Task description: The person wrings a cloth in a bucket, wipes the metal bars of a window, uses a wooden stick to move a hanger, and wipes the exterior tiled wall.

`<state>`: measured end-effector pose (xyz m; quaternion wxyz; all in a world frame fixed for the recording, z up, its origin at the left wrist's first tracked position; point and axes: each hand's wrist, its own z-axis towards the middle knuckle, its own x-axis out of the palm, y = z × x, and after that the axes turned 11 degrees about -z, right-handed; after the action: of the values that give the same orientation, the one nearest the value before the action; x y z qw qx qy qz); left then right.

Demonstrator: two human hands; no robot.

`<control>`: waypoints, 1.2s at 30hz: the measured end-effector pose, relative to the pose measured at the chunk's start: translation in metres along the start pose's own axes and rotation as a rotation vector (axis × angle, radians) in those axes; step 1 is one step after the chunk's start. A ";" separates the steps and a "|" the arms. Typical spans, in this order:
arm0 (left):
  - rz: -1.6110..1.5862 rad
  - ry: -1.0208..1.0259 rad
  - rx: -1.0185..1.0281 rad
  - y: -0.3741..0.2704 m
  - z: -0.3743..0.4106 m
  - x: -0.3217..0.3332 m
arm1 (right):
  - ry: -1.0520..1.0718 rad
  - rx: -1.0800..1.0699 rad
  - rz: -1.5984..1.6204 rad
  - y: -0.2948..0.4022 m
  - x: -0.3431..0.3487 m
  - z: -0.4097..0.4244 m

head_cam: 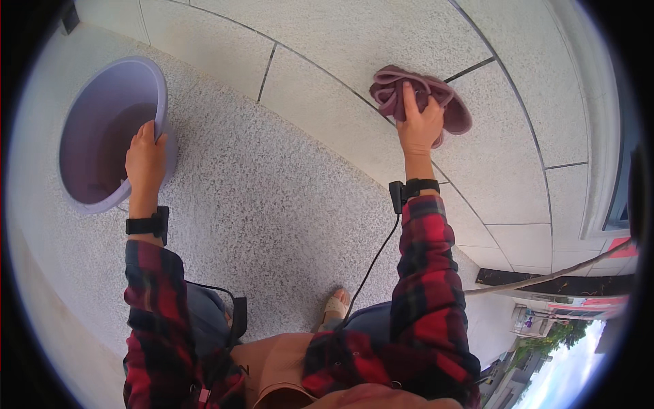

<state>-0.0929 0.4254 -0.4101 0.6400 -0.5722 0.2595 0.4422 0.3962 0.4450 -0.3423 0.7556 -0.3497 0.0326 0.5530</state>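
Note:
A light purple plastic bucket (112,82) stands at the left on the speckled floor, tilted in the picture, with what looks like dark water inside. My left hand (145,156) grips its rim on the near right side, fingers over the edge. At the upper right my right hand (421,120) presses a bunched, brownish-purple cloth (454,112) against the pale tiled wall. The cloth lies across a dark joint between tiles; my palm and part of the cloth's underside are hidden.
The tiled wall (317,97) runs diagonally along the speckled floor (255,204). A window frame (600,194) is at the far right. A thin stick or pole (552,276) reaches in from the right, near a dark band. My sandalled foot (335,305) rests below, beside a black cable (370,273).

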 end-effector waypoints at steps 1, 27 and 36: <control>-0.012 -0.001 0.003 -0.002 0.003 0.001 | 0.172 -0.062 -0.026 0.003 0.007 -0.028; -0.120 -0.044 -0.136 -0.006 0.005 0.000 | 0.011 -0.037 -0.334 -0.053 -0.075 0.220; -0.014 -0.137 -0.003 -0.002 -0.003 0.004 | -0.106 0.045 -0.244 -0.019 -0.045 0.168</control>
<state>-0.0889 0.4240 -0.4136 0.6585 -0.5433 0.2107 0.4763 0.3383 0.5007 -0.1866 0.8255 -0.3043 -0.0378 0.4738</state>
